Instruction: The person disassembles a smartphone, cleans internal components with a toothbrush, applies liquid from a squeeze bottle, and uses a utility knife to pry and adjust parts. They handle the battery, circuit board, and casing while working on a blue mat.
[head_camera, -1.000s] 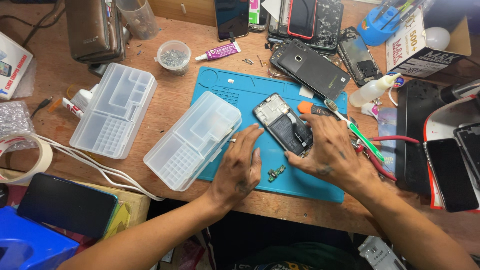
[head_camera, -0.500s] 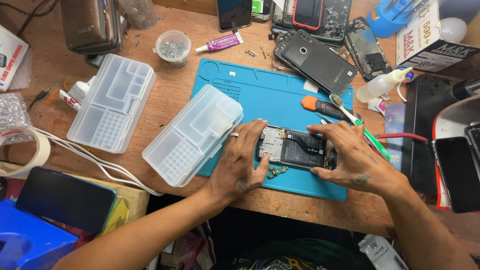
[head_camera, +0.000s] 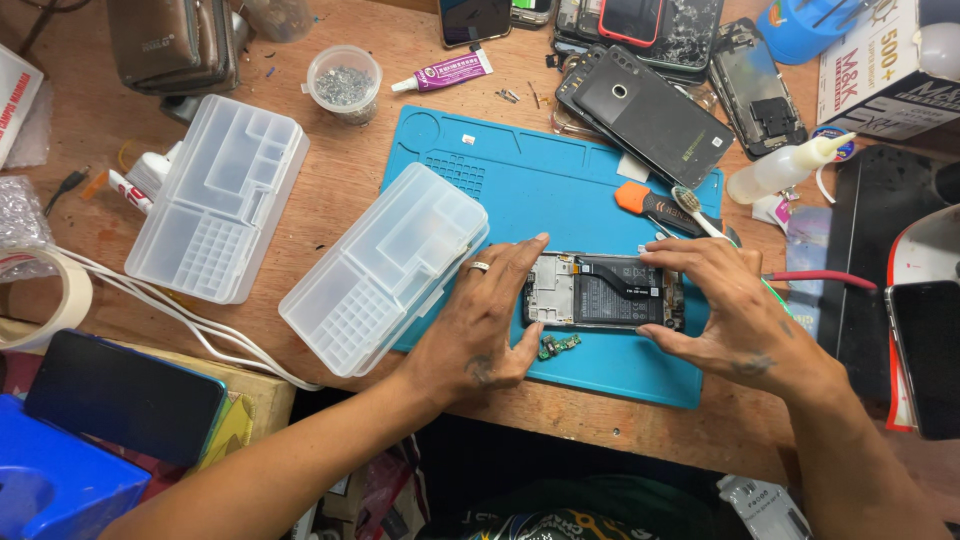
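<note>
Wooden table (head_camera: 400, 150) carries a blue work mat (head_camera: 520, 190) set against its near edge, right of centre. Two clear plastic compartment boxes lie to the left: one (head_camera: 220, 195) toward the left edge, the other (head_camera: 385, 265) overlapping the mat's left border. An opened phone (head_camera: 605, 292), back cover off and battery exposed, lies flat on the mat's near half. The left hand (head_camera: 480, 325) grips its left end, thumb under, fingers over. The right hand (head_camera: 725, 310) grips its right end likewise. A small green circuit board (head_camera: 558, 346) rests on the mat just below the phone, beside the left thumb.
</note>
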